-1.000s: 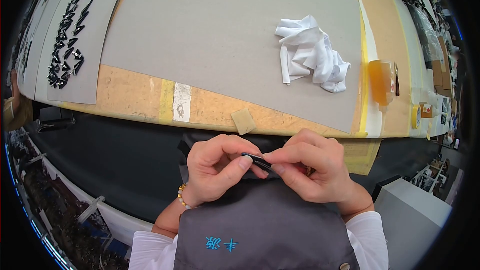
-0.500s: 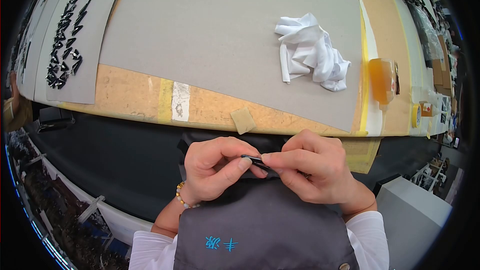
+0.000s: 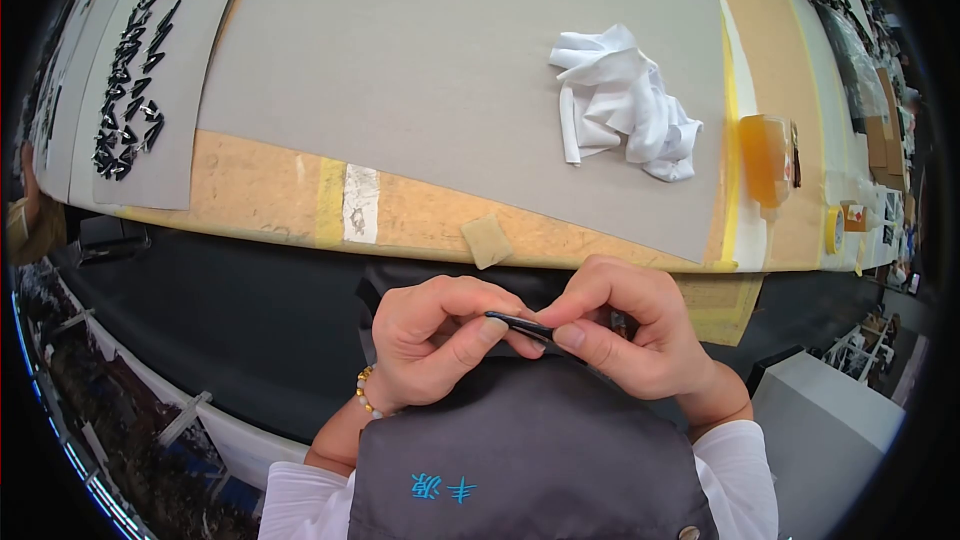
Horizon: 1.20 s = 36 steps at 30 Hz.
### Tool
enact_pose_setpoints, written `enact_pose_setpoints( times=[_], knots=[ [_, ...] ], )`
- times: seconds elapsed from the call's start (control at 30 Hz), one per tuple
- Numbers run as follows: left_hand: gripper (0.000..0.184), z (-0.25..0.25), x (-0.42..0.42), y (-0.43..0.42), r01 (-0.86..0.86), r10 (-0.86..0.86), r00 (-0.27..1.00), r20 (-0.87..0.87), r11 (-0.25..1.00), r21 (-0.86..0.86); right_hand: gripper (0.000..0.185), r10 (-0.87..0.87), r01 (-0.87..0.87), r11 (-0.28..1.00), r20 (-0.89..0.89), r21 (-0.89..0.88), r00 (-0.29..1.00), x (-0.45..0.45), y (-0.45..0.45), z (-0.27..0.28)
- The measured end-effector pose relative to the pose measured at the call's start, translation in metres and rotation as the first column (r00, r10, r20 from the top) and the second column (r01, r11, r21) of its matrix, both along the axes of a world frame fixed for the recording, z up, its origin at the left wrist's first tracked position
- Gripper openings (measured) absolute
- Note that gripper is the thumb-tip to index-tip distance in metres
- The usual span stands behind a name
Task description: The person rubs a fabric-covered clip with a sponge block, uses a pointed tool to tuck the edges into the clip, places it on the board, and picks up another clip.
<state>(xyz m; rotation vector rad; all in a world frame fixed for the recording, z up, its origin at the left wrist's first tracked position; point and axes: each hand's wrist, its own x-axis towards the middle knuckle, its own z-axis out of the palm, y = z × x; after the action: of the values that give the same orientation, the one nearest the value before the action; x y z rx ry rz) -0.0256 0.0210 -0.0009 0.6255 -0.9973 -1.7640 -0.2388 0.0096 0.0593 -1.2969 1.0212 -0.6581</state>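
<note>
Just above the apron, both hands meet at a small black clip (image 3: 520,324), slim and glossy, with its length running left to right. My left hand (image 3: 440,338) pinches its left end between thumb and fingers. At the other end, the thumb and forefinger of my right hand (image 3: 635,335) close on the clip. Fingertips cover parts of it, so its full shape is hidden. Beyond the hands, a small tan square pad (image 3: 486,242) lies at the table's front edge.
Rows of similar black clips (image 3: 125,90) lie on a grey board at left. A crumpled white cloth (image 3: 630,105) rests on the grey sheet (image 3: 420,70). Right of it are a bottle of amber liquid (image 3: 765,162) and a yellow tape roll (image 3: 834,230). Another person's arm (image 3: 35,210) shows far left.
My right thumb has come up from below onto the clip's right end, beside the forefinger. The clip lies a little flatter; my left hand keeps its pinch.
</note>
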Motion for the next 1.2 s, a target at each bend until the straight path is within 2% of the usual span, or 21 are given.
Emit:
enact_pose_setpoints(
  times=[0.37,0.47,0.57,0.67,0.77,0.87,0.97,1.07,1.17,1.2],
  knots=[
    [0.016,-0.003,-0.002,0.002,-0.021,0.022,0.999,0.046,1.000,-0.018,0.011,-0.007,-0.111,0.926,-0.312,-0.360,0.950,0.002,-0.002,0.002],
    [0.017,-0.001,-0.002,0.000,-0.057,0.056,0.998,-0.021,0.997,-0.056,0.012,-0.094,0.091,0.995,-0.140,-0.030,0.986,0.005,-0.001,0.004],
    [0.019,-0.005,-0.001,-0.001,-0.080,0.077,0.997,-0.026,0.991,-0.107,0.016,-0.158,0.140,0.975,-0.099,-0.170,0.982,0.008,0.001,-0.008],
    [0.019,-0.003,-0.003,-0.002,-0.069,0.064,0.996,-0.061,0.993,-0.091,0.018,-0.175,0.158,0.967,-0.072,-0.198,0.982,0.008,0.006,-0.016],
    [0.015,0.004,-0.005,-0.003,-0.088,0.086,0.996,-0.025,0.991,-0.104,0.017,-0.187,0.155,0.950,-0.099,-0.270,0.977,0.007,0.008,-0.016],
    [0.010,0.000,0.002,-0.007,-0.060,0.097,0.984,0.153,0.972,-0.227,0.015,-0.173,0.141,0.944,-0.085,-0.298,0.981,0.008,0.007,-0.014],
    [0.008,0.003,0.002,-0.005,-0.086,0.162,0.959,0.233,0.949,-0.305,0.015,-0.171,0.155,0.919,-0.011,-0.363,0.985,0.012,0.007,-0.016],
    [0.006,0.002,0.001,-0.001,-0.124,0.197,0.954,0.228,0.947,-0.297,0.015,-0.179,0.172,0.921,0.014,-0.349,0.984,0.015,0.009,-0.016],
    [0.007,0.010,-0.009,-0.004,-0.198,0.224,0.958,0.176,0.968,-0.152,0.017,-0.212,0.191,0.913,-0.020,-0.360,0.977,0.015,0.011,-0.020],
    [0.008,0.008,-0.008,-0.004,-0.164,0.194,0.964,0.184,0.973,-0.164,0.018,-0.198,0.175,0.904,-0.020,-0.389,0.980,0.014,0.010,-0.021]
  ],
)
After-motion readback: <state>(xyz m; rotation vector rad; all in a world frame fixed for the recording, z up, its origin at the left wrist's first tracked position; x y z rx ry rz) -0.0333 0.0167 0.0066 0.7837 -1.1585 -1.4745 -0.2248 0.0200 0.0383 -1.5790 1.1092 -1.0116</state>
